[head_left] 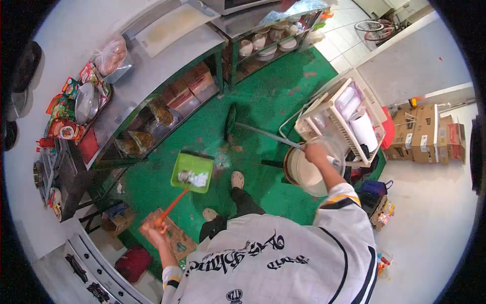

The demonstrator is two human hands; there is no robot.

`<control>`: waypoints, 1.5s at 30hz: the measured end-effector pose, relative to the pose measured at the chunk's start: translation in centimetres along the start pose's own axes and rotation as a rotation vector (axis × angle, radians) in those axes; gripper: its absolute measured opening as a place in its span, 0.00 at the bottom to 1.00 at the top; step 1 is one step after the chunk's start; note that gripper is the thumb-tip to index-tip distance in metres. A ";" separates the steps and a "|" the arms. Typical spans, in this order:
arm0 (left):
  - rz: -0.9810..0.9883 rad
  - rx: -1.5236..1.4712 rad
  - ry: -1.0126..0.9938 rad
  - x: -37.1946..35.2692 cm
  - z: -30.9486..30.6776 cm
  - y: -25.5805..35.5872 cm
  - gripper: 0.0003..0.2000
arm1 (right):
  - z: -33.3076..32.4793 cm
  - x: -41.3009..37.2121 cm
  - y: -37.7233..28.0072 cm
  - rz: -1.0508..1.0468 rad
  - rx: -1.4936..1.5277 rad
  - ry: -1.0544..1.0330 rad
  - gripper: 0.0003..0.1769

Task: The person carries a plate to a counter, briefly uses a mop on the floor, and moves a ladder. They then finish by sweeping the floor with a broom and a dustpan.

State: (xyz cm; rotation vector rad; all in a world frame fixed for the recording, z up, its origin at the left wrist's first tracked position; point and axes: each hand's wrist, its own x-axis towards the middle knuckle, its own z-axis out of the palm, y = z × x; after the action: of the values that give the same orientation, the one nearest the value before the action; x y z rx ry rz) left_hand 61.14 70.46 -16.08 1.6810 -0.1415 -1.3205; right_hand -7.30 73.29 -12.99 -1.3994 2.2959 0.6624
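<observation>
— What have your hands got?

— My left hand (153, 232) is closed in a fist round the end of the orange handle (172, 205) of the dustpan (177, 175). My right hand (315, 152) is wrapped round the top of the broom (268, 136), fingers pressed together on the pole.

— Where's the pan?

— Ahead of my left hand and a little inward, flat on the green floor (263, 96), just in front of my shoes (237, 180). Its handle slopes from my fist forward and toward my right, into the pan. White and grey scraps (195, 178) lie in it.

— And the broom?

— Its long line runs from my right hand across to my left and away from me. It ends in the dark brush head (230, 121), which rests on the floor beyond the pan and apart from it. Some pale dust (223, 158) lies on the floor between the two, near the pan's far right corner.

— Which hand is nearer the pan?

— The left, since the handle joins it to the pan. The right is well off to the side, above a round bin (309, 175) next to a white rack (334, 109).

— Anything else around?

— A steel counter (152, 81) with shelves under it runs along my left.
</observation>
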 end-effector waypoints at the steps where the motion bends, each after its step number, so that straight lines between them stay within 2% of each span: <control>1: -0.048 -0.044 -0.101 1.1 1.6 0.1 0.19 | -0.9 -0.4 0.3 0.011 0.047 -0.021 0.11; 3: -0.070 0.069 -0.057 3.3 5.1 0.1 0.19 | 1.1 1.8 0.5 0.001 0.177 0.018 0.12; 5: -0.051 0.125 -0.041 1.7 12.4 2.0 0.18 | 3.2 5.0 -0.4 -0.001 0.291 0.020 0.14; 7: -0.064 0.232 -0.084 4.6 15.0 0.9 0.16 | 6.0 8.2 -3.9 -0.009 0.359 -0.009 0.15; 9: -0.052 0.366 -0.180 6.6 18.3 0.2 0.15 | 11.6 9.8 -7.6 0.010 0.406 0.013 0.14; 11: 0.052 0.445 -0.291 7.8 21.5 -0.1 0.16 | 16.8 9.2 -11.2 0.085 0.464 0.057 0.13; 12: 0.035 0.488 -0.306 8.7 22.9 -0.1 0.16 | 15.1 6.3 -12.6 0.089 0.558 -0.061 0.12; 14: -0.010 0.566 -0.344 10.6 25.6 0.0 0.16 | 18.6 0.1 -14.7 0.070 0.603 -0.081 0.12; 15: -0.006 0.579 -0.370 11.5 26.9 0.3 0.16 | 24.1 -1.1 -15.2 0.036 0.545 0.016 0.14; 16: -0.004 0.587 -0.389 11.2 27.1 -0.2 0.17 | 20.1 -5.7 -15.3 0.192 0.785 -0.111 0.16; 18: 0.010 0.586 -0.411 12.5 29.5 0.3 0.16 | 16.4 -11.3 -15.2 0.089 1.007 -0.066 0.20; 20: 0.028 0.602 -0.418 14.2 30.6 1.2 0.16 | 16.4 -14.3 -15.8 0.071 1.074 0.001 0.20; 22: 0.044 0.541 -0.451 16.6 30.7 0.4 0.17 | 9.0 -16.5 -18.6 0.545 1.226 -0.168 0.17; 25: 0.033 0.584 -0.471 17.1 31.4 0.6 0.18 | 8.9 -14.8 -19.7 0.595 1.358 -0.196 0.17; 28: 0.026 0.657 -0.458 16.1 32.3 0.6 0.19 | 12.4 -10.4 -23.0 0.661 1.598 -0.229 0.19; 29: 0.038 0.677 -0.469 16.1 31.9 0.4 0.19 | 15.9 -9.6 -25.4 0.623 1.486 -0.312 0.17; 31: 0.088 0.729 -0.466 15.9 32.5 0.7 0.19 | 20.1 -11.1 -28.2 0.425 1.511 -0.370 0.15; 32: 0.069 0.737 -0.466 15.9 32.5 1.0 0.18 | 21.2 -14.1 -29.2 0.261 1.638 -0.352 0.13; 34: 0.031 0.757 -0.481 15.9 32.8 1.3 0.18 | 12.8 -18.7 -32.7 0.457 1.438 -0.536 0.12; 36: -0.047 0.659 -0.545 17.2 32.3 0.5 0.17 | 11.4 -23.2 -33.0 0.649 1.911 -0.669 0.05; 37: -0.089 0.620 -0.581 18.0 32.0 0.2 0.17 | 13.3 -25.8 -33.2 0.426 1.661 -0.589 0.09; 39: -0.095 0.603 -0.680 19.7 30.8 0.8 0.18 | 18.6 -32.6 -34.9 0.259 1.508 -0.266 0.16; 40: -0.170 0.567 -0.652 19.9 30.4 1.9 0.20 | 17.3 -35.1 -35.6 0.399 1.600 -0.244 0.18; 41: -0.083 0.674 -0.752 20.0 29.9 3.5 0.21 | 15.2 -37.4 -36.3 0.542 1.692 -0.205 0.20; 42: -0.165 0.559 -0.799 20.4 29.3 4.5 0.20 | 7.5 -39.5 -35.6 0.780 1.779 -0.401 0.21; 43: -0.152 0.663 -0.735 19.6 29.7 5.6 0.18 | 5.7 -42.1 -35.3 0.942 1.903 -0.485 0.22; 44: -0.145 0.702 -0.772 19.2 29.7 6.5 0.15 | 5.1 -44.7 -34.9 1.099 2.023 -0.575 0.22; 45: -0.138 0.752 -0.775 19.0 29.5 6.9 0.15 | 4.8 -46.6 -35.1 1.162 2.009 -0.512 0.22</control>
State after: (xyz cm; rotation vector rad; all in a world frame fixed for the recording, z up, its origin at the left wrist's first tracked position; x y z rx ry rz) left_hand 48.25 37.76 -22.93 1.6633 -1.1026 -2.1421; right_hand 44.89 95.81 1.02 0.9041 1.6261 -0.8840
